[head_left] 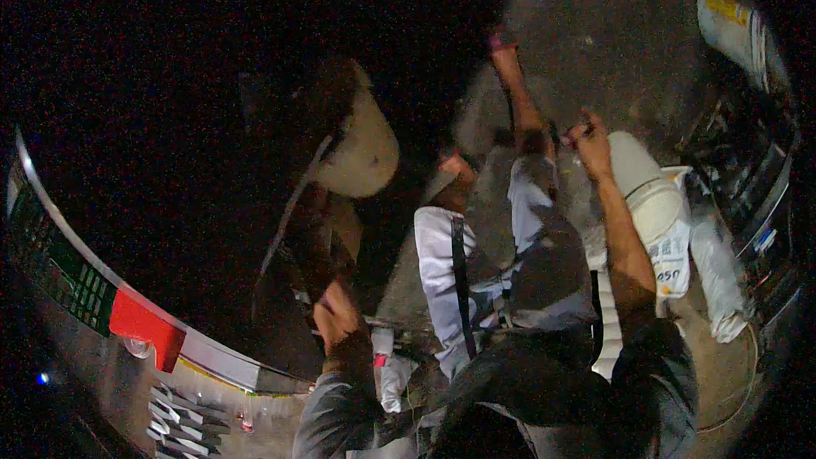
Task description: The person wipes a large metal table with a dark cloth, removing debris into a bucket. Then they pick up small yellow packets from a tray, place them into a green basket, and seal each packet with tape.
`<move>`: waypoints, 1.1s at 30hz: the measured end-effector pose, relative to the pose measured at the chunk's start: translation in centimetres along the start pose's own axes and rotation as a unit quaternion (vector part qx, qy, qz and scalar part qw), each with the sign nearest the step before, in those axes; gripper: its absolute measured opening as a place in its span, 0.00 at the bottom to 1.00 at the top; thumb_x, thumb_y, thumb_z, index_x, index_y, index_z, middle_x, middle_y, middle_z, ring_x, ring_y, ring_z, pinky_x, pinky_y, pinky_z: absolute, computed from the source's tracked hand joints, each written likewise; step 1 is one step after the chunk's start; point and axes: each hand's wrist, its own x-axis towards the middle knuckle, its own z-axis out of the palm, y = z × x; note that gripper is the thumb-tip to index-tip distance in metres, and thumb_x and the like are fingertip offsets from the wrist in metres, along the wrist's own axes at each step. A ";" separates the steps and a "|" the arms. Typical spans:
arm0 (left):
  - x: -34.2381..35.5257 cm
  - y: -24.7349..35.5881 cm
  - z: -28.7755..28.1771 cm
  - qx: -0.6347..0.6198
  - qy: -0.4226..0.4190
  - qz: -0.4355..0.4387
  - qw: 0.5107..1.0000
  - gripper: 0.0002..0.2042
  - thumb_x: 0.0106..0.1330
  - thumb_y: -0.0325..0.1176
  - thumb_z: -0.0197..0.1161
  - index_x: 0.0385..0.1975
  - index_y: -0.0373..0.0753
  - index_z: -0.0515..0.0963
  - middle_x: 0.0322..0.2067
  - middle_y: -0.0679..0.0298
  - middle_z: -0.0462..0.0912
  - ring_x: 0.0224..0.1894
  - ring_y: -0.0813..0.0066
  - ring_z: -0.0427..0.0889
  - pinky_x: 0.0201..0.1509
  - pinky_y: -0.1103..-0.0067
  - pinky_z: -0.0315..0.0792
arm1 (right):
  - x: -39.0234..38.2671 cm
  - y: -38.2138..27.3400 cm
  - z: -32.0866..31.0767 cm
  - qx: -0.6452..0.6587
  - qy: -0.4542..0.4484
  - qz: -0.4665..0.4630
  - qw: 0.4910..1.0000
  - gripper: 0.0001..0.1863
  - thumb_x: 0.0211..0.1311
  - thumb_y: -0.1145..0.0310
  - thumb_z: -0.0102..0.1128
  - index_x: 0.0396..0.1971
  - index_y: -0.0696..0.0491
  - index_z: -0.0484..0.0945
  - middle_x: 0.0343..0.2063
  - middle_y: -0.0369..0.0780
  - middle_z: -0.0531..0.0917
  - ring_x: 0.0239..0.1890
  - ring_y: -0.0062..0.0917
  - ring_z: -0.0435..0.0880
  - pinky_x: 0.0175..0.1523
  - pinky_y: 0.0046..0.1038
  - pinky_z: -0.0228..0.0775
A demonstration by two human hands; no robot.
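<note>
Low in the picture, left of my legs, my left hand (338, 313) is closed beside a dark shape with a thin pale edge (289, 229); what it grips is too dark to make out. Beyond it a pale rounded object (357, 144) shows in the gloom. My right hand (591, 140) is raised at centre right, fingers bent around a small dark item (569, 136) that I cannot name. It is near my outstretched leg in light trousers (527, 195) and above a pale cylindrical container with a white bag (667, 263).
A curved pale ledge (221, 361) runs along the lower left, with a red block (144, 323), a green grid panel (76, 289) and several metal strips (183, 416). At right are a clear plastic wrap (718, 280), a pale panel (731, 34) and dark clutter (756, 187). The far left is dark.
</note>
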 end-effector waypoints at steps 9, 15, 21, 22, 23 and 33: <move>8.4 5.1 -0.8 0.070 -0.074 0.125 0.987 0.14 0.63 0.35 0.66 0.46 0.41 0.80 0.43 0.65 0.82 0.43 0.67 0.81 0.46 0.68 0.77 | -9.1 22.7 -12.7 -0.130 0.070 -0.005 0.989 0.25 0.67 0.72 0.55 0.63 0.57 0.68 0.42 0.43 0.83 0.36 0.23 0.80 0.42 0.25 0.74; 10.9 7.4 -7.3 0.080 -0.070 0.172 0.979 0.13 0.63 0.37 0.65 0.46 0.42 0.80 0.43 0.66 0.82 0.43 0.68 0.80 0.47 0.69 0.77 | -31.6 41.9 -13.9 -0.240 0.037 0.131 0.961 0.24 0.54 0.66 0.63 0.53 0.57 0.76 0.29 0.42 0.86 0.37 0.31 0.84 0.45 0.33 0.76; 14.0 11.2 -12.2 0.114 -0.065 0.194 0.972 0.13 0.63 0.38 0.64 0.46 0.42 0.80 0.43 0.68 0.82 0.43 0.68 0.80 0.47 0.70 0.76 | -46.3 40.3 -6.2 -0.232 -0.001 0.007 0.973 0.27 0.52 0.72 0.69 0.54 0.56 0.74 0.16 0.36 0.81 0.20 0.22 0.82 0.31 0.24 0.76; 14.6 12.2 -11.0 0.121 -0.075 0.209 0.968 0.13 0.63 0.38 0.64 0.46 0.43 0.80 0.43 0.68 0.82 0.43 0.68 0.80 0.48 0.70 0.76 | -47.1 40.7 -4.7 -0.173 0.019 0.092 0.980 0.27 0.53 0.71 0.69 0.55 0.55 0.74 0.15 0.35 0.81 0.21 0.22 0.83 0.31 0.24 0.77; 15.5 13.0 -8.8 0.128 -0.102 0.221 0.962 0.13 0.63 0.38 0.64 0.46 0.43 0.80 0.43 0.68 0.82 0.43 0.68 0.80 0.48 0.70 0.76 | -47.5 40.8 -3.1 -0.103 0.038 0.173 0.979 0.28 0.53 0.70 0.69 0.56 0.55 0.74 0.15 0.35 0.82 0.22 0.22 0.84 0.32 0.24 0.78; 10.4 -20.7 24.8 0.340 -0.492 0.065 0.799 0.13 0.60 0.34 0.66 0.45 0.42 0.80 0.41 0.71 0.83 0.43 0.73 0.80 0.43 0.76 0.75 | -33.5 48.2 -4.3 0.439 0.120 0.223 0.862 0.26 0.66 0.51 0.60 0.57 0.53 0.73 0.38 0.40 0.83 0.39 0.29 0.85 0.41 0.35 0.78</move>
